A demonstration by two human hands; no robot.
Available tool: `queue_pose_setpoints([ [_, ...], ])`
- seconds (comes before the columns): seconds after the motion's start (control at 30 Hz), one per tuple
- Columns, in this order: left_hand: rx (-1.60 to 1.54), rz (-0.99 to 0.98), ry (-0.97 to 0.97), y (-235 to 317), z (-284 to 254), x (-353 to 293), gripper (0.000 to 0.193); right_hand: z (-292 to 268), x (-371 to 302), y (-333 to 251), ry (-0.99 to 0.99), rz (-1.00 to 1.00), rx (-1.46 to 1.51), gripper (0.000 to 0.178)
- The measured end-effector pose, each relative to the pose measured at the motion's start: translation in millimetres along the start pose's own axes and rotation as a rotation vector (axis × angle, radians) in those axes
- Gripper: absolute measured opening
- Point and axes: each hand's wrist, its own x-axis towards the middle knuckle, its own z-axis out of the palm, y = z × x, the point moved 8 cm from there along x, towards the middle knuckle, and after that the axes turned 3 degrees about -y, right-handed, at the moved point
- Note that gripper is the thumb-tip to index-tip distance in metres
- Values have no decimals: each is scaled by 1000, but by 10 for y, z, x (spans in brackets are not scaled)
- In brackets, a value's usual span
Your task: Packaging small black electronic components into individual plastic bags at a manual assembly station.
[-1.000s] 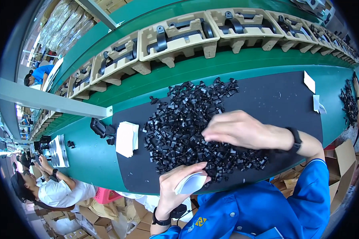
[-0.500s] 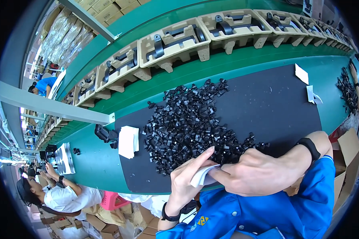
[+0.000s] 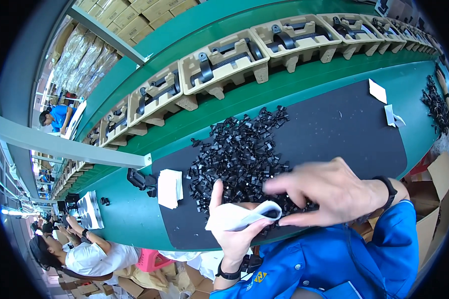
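Note:
A small sheet of white paper is curled into a pouch in my left hand, its mouth turned to the right. The inside of the mouth looks dark; I cannot tell whether anything lies in it. My right hand hovers just right of the pouch, somewhat smeared by motion, thumb and fingers apart and nothing visible between them. Beyond both hands spreads a large heap of small black plastic parts on a black mat. A stack of white sheets lies left of the heap.
Brown moulded trays with black parts line a green conveyor beyond the table. A grey beam crosses at left, near a black plastic piece. Folded papers and black cables lie right. A co-worker sits at left.
My right hand has come away from the paper and moved right, its fingers spreading. The paper in my left hand now shows an open mouth. The view has shifted slightly.

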Motion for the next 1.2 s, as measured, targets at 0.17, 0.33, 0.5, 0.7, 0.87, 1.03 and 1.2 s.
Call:
queue_pose_setpoints([
  [0.17, -140, -13, -24, 200, 153, -9, 46, 62, -188, 167, 308, -173, 13, 28],
  [0.33, -376, -215, -83, 41, 247, -124, 57, 1, -365, 43, 314, -259, -110, 33],
  [0.5, -584, -276, 72, -42, 345, -142, 77, 190, -586, -217, 246, -531, -764, 34],
  [0.7, -602, -287, -96, 40, 401, -73, 69, 38, -574, -364, 237, -426, -861, 29],
  [0.87, -306, -343, -109, 13, 427, 19, 75, -196, -550, 28, 164, 21, -265, 20],
  [1.03, -107, -335, -167, 130, 663, 164, 78, -287, -509, 380, 90, 89, 1, 14],
  [1.2, 40, -147, -235, 179, 845, 245, 80, -476, -557, 511, 67, 7, 91, 14],
])
